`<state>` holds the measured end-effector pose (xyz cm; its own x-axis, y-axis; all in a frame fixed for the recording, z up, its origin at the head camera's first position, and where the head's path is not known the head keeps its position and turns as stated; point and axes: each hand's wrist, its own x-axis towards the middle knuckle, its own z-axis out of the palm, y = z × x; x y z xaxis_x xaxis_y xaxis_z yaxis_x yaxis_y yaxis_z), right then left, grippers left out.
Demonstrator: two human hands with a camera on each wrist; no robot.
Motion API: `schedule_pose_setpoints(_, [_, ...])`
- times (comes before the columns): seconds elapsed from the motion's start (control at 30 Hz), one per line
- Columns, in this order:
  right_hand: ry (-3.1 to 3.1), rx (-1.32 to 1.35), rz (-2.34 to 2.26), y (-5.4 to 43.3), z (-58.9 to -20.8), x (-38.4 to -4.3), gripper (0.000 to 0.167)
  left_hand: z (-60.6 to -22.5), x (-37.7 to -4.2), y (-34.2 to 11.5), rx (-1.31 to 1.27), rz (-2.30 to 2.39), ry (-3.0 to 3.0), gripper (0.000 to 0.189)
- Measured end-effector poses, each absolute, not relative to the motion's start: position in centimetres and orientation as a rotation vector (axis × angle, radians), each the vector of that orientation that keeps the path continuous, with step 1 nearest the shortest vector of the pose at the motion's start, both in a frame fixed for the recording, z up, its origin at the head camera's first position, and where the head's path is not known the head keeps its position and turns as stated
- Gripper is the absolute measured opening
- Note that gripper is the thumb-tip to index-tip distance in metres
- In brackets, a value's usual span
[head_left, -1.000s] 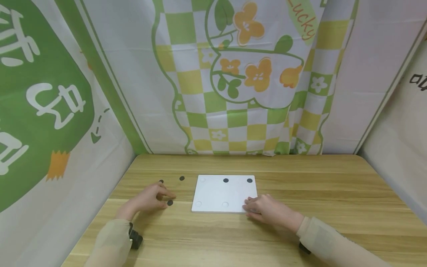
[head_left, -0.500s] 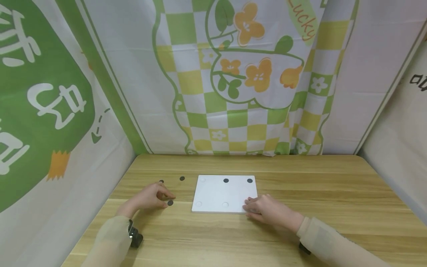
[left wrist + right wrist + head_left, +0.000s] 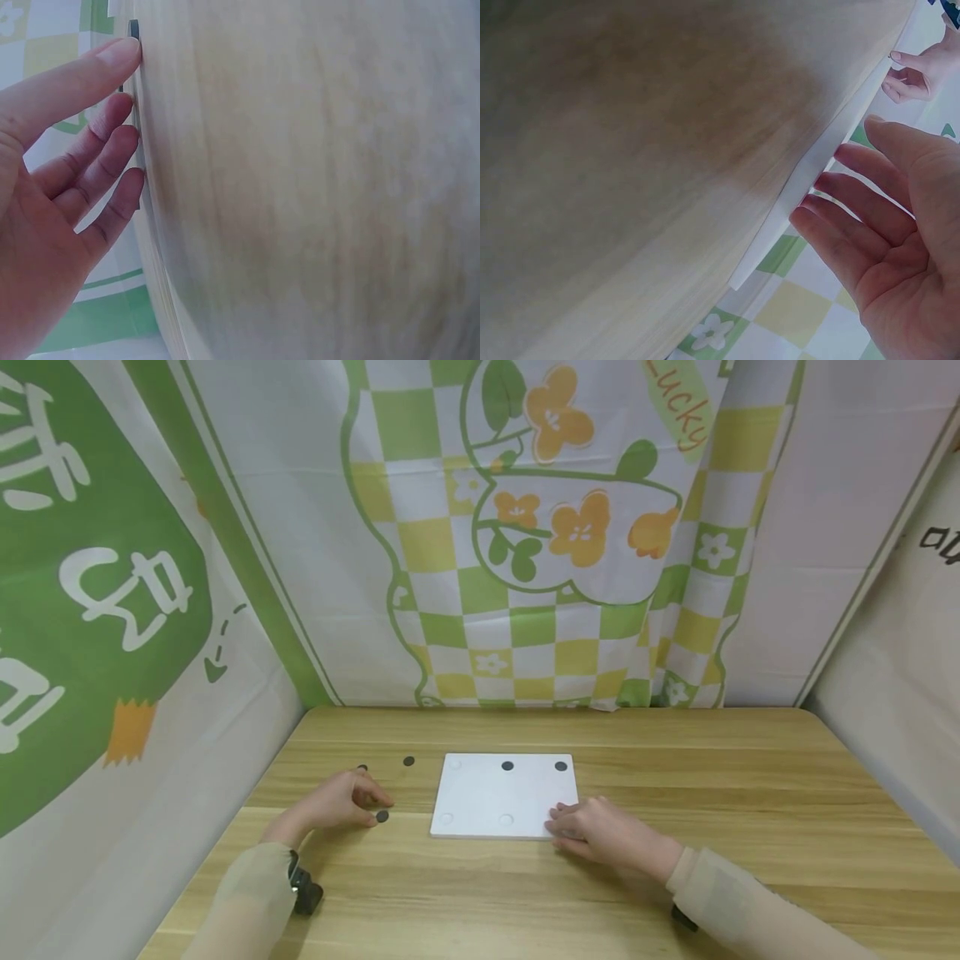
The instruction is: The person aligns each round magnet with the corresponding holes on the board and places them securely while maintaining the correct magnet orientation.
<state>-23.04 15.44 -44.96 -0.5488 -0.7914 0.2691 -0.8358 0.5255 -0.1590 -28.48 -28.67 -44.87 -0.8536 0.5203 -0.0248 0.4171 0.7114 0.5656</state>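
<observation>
One nudge by my spread left hand (image 3: 339,801) could skid the near dark disc (image 3: 382,817), spread right hand (image 3: 604,832) on the white board (image 3: 483,794).

The white board (image 3: 480,793) carries dark grey discs (image 3: 507,766) at its twelve and two o'clock; loose discs (image 3: 408,761) toward nine match. Streaky yellow-brown grain marks the desk (image 3: 480,893). At twelve, cloth (image 3: 534,625) checked green, yellow, white. Sleeves (image 3: 255,893): beige.

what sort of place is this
Probably a curtained-off booth: a flower-and-checker curtain hangs behind the wood-grain table, and a green-and-white fabric panel runs along its left side.
</observation>
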Motion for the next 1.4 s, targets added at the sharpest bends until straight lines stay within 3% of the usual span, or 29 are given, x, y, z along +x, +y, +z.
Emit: schedule_pose_setpoints(1.4, [-2.611, 1.383, 0.441, 15.56, -45.07, -23.1, 0.024, -44.94, -28.76, -28.11, 0.758, 0.869, 2.718, 0.019])
